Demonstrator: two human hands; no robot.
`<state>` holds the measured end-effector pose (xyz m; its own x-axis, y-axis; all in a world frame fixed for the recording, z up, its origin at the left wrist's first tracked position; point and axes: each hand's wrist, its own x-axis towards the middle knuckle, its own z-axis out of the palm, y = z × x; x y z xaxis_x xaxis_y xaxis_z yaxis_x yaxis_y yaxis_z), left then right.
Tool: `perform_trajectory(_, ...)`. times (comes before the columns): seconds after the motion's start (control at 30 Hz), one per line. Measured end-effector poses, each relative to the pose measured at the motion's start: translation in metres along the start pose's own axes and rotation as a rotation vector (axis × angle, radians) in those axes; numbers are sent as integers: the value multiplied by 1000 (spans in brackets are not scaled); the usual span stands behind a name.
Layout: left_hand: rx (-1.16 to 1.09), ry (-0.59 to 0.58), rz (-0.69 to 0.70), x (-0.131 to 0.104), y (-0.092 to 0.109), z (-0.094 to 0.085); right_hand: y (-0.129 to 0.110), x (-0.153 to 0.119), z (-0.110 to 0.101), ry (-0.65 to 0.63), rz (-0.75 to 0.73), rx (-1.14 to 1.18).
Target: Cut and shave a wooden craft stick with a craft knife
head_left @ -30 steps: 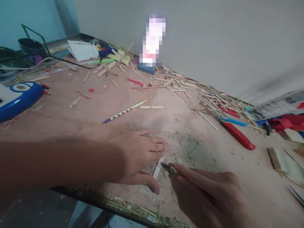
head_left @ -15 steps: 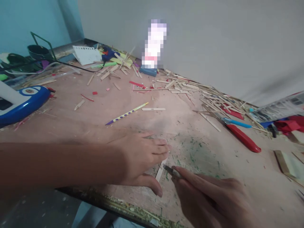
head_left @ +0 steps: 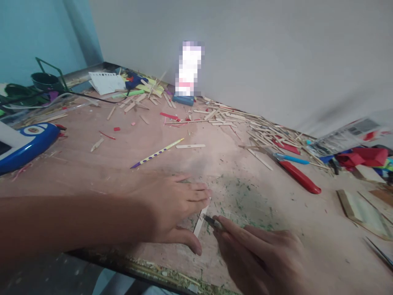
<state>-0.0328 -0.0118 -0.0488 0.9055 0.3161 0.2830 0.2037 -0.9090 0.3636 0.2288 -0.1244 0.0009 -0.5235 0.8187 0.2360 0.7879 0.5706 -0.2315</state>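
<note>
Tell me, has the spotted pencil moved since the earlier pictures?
No. The spotted pencil keeps its place against the flat wooden stick beside it; the camera's view has shifted.

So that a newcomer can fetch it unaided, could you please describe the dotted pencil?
On the wooden table, look just beyond the left hand. The pencil lies there at a slant, its purple end towards the person's left and its yellow end towards the wall. Purple dots along its pale yellow body set it apart from the plain craft stick beside its yellow end.
</note>
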Motion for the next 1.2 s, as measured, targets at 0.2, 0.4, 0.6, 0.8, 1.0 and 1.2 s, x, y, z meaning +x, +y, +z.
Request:
perform_trajectory(0.2, 9, 31, 17, 1, -1, 0, 4, 5, -8, 29, -46, -20)
perform_trajectory(0.4, -6, 34, 17, 2, 0, 0, 2, 13, -14, -97, 126, 196)
perform_trajectory(0.6, -11, 17, 9, 2, 0, -2, 5, 16, -17, -195, 177, 235)
perform_trajectory(0.8, 29, 81, 35, 0, 1, -3, 10, 15, -25, -290, 292, 398)
perform_trajectory(1.0, 32, 96, 49, 3, 7, -17, 19, 11, -22, -324, 252, 459)
perform_trajectory(1.2, 67, 86, 30, 3, 4, -29, 26, 9, -31, -244, 184, 421)
